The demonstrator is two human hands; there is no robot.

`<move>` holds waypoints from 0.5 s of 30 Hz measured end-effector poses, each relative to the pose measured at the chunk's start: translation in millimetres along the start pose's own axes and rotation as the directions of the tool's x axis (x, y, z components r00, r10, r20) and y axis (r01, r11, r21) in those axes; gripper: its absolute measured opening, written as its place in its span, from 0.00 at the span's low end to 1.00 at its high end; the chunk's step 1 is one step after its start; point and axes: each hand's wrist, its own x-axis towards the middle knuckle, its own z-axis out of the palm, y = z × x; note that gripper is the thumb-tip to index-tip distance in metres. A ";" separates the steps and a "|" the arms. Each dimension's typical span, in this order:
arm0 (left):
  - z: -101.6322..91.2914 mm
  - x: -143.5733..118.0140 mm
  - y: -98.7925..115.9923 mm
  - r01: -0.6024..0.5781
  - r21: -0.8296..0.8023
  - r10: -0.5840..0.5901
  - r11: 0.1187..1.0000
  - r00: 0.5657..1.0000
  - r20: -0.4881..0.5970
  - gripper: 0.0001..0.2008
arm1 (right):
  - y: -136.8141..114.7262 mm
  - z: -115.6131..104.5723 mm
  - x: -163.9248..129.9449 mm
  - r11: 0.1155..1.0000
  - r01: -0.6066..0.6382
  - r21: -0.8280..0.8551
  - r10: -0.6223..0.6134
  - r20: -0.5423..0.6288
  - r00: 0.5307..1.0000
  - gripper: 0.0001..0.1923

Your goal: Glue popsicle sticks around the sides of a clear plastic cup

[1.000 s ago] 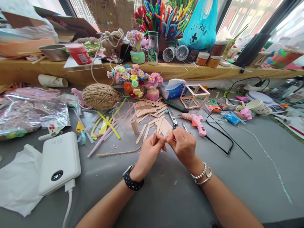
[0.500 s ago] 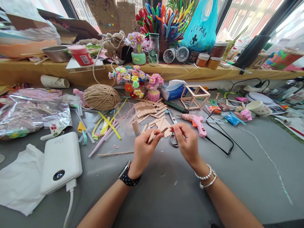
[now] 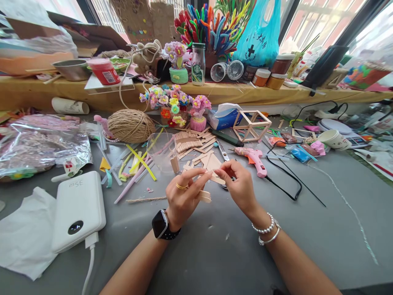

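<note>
Above the grey table, my left hand is closed around several wooden craft sticks, whose rounded ends stick out below its fingers. A further craft stick spans the gap between the two hands, by the left fingertips. My right hand is closed in a pinch at this stick, its thumb and forefinger at the near-right part. Behind the hands lies a loose pile of craft sticks. The scissors are partly hidden behind my right hand.
A pink glue gun with a black cord lies to the right. Behind it stands a wooden stick cube frame. A clear plastic box and a twine ball are left of centre. A white power bank lies nearer.
My left hand has rolled over, bringing its watch face and the held sticks' ends into view. The stick between the hands has tilted down to the right.
</note>
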 end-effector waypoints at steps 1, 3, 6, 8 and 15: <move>0.1 0.8 0.2 0.007 -0.001 -0.007 1.000 1.000 0.002 0.17 | -0.5 -0.4 0.4 1.000 0.009 -0.014 -0.009 0.005 1.000 0.12; 0.7 2.8 0.7 0.029 -0.006 -0.030 1.000 1.000 -0.008 0.15 | -1.4 -1.3 1.4 0.999 0.022 -0.036 -0.022 0.012 1.000 0.14; 2.9 6.7 1.2 0.108 -0.038 -0.110 0.993 0.993 -0.037 0.13 | -2.1 -1.7 2.5 0.998 0.027 -0.060 -0.026 0.013 1.000 0.17; 4.6 9.5 0.9 0.177 -0.063 -0.181 0.982 0.982 -0.056 0.11 | -1.7 -1.3 2.4 0.998 0.011 -0.066 -0.008 0.042 0.999 0.19; 8.5 12.6 -3.9 0.298 -0.106 -0.303 0.949 0.952 -0.043 0.10 | 0.3 -0.9 1.1 0.994 -0.095 -0.063 0.098 0.044 0.994 0.24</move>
